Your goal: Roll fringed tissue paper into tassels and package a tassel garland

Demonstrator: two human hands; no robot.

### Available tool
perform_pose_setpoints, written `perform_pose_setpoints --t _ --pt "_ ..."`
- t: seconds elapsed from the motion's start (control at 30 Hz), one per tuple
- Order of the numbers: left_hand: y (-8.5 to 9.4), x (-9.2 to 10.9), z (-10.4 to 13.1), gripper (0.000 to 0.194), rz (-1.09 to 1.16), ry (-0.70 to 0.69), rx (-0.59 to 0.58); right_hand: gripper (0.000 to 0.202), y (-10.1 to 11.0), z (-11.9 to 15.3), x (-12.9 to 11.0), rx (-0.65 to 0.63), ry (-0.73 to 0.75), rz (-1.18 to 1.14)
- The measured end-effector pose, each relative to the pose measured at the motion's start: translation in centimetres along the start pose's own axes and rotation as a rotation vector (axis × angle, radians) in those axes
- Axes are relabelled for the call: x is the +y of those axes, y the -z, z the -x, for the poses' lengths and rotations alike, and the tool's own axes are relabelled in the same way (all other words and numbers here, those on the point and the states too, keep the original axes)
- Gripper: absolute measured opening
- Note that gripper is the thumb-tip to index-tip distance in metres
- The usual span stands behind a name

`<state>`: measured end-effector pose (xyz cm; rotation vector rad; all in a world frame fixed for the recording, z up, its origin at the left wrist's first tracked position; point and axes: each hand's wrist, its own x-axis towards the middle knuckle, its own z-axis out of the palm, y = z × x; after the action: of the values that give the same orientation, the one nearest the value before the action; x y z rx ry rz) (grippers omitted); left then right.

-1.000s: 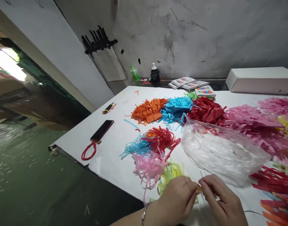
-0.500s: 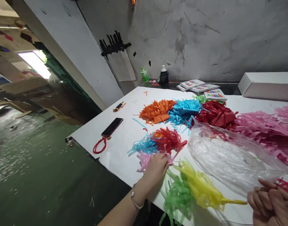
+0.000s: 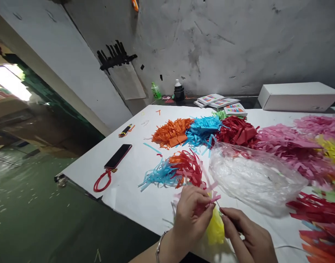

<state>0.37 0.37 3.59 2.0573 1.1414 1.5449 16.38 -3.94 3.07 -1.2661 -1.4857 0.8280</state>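
Note:
My left hand (image 3: 191,212) pinches a pink tassel (image 3: 216,198) at its rolled end, and some of its strips show behind the fingers. Close on the right, my right hand (image 3: 248,233) grips a thin needle (image 3: 218,204) between thumb and forefinger, its tip at the pink end. Whether the needle has gone through cannot be made out. A yellow tassel (image 3: 216,228) hangs or lies below and between the hands, partly hidden. Beyond my left hand, a blue tassel (image 3: 159,173) and a red tassel (image 3: 193,166) lie with some orange strips on the white tabletop (image 3: 131,193).
Fringed bundles in orange (image 3: 171,133), blue (image 3: 203,128), red (image 3: 237,131) and pink (image 3: 288,140) line the table's back. A clear plastic bag (image 3: 255,177) lies before them. At left are a phone (image 3: 118,156) and yellow-black snips (image 3: 125,130). A white box (image 3: 299,96) stands at the wall.
My left hand has lifted the pink tassel off the table and moved right. My right hand has come in left to meet it with the needle. The view has shifted right.

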Motion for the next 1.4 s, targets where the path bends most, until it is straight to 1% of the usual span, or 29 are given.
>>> perform_pose_setpoints --t 0.1,0.2,0.33,0.4,0.5,0.6,0.77,0.83,0.9,1.0,1.1,1.17,1.2,1.27,1.3,1.33,1.37,1.4 --pt "-0.6 -0.3 0.5 0.016 0.001 0.019 -0.007 0.025 0.1 0.0 0.5 -0.008 -0.016 0.006" --pt "-0.8 -0.3 0.7 0.017 -0.012 0.014 -0.014 0.023 0.5 0.0 0.9 -0.013 -0.024 0.017" --pt "-0.8 -0.1 0.7 0.019 -0.068 -0.033 -0.017 0.023 0.8 -0.2 0.8 -0.097 -0.038 0.030" --pt "-0.8 -0.1 0.6 0.020 -0.093 -0.058 -0.035 0.026 0.8 -0.2 0.7 -0.108 -0.084 -0.007" --pt "-0.9 -0.1 0.6 0.021 -0.092 -0.107 -0.056 0.033 0.5 -0.1 0.6 -0.064 -0.207 -0.121" --pt "-1.0 -0.2 0.8 0.021 -0.076 -0.138 -0.079 0.038 0.4 0.0 0.5 -0.047 -0.315 -0.191" --pt "-1.1 -0.4 0.9 0.019 -0.039 -0.132 -0.115 0.045 0.5 -0.3 0.2 -0.049 -0.409 -0.290" --pt "-1.1 -0.3 0.9 0.017 -0.024 -0.154 -0.152 0.054 0.5 -0.6 0.1 -0.067 -0.468 -0.400" --pt "-1.1 -0.3 0.9 0.014 -0.006 -0.183 -0.180 0.061 0.6 -0.8 0.1 -0.114 -0.523 -0.504" --pt "-1.2 -0.5 1.1 0.013 0.003 -0.216 -0.184 0.057 0.5 -1.0 0.4 -0.198 -0.540 -0.536" --pt "-1.2 -0.9 1.4 0.012 -0.021 -0.258 -0.201 0.051 0.4 -1.0 0.9 -0.224 -0.515 -0.474" --pt "-1.4 -1.2 1.7 0.013 -0.041 -0.273 -0.220 0.046 0.3 -1.1 1.3 -0.197 -0.447 -0.369" --pt "-1.6 -1.4 1.9 0.014 -0.049 -0.268 -0.225 0.044 0.4 -1.1 1.6 -0.162 -0.394 -0.290" --pt "-2.2 -1.7 2.6 0.014 -0.060 -0.235 -0.227 0.040 0.7 -1.3 2.3 -0.051 -0.280 -0.120" --pt "-2.6 -1.8 3.0 0.014 -0.056 -0.223 -0.238 0.038 1.0 -1.5 2.7 0.016 -0.249 -0.059" --pt "-3.0 -1.9 3.3 0.014 -0.042 -0.226 -0.264 0.037 1.4 -1.8 3.1 0.095 -0.241 -0.041" --pt "-3.3 -2.0 3.6 0.012 -0.014 -0.254 -0.306 0.035 1.9 -2.1 3.4 0.180 -0.251 -0.080" --pt "-3.6 -2.0 3.8 0.009 0.022 -0.302 -0.358 0.033 2.4 -2.4 3.7 0.267 -0.272 -0.172"
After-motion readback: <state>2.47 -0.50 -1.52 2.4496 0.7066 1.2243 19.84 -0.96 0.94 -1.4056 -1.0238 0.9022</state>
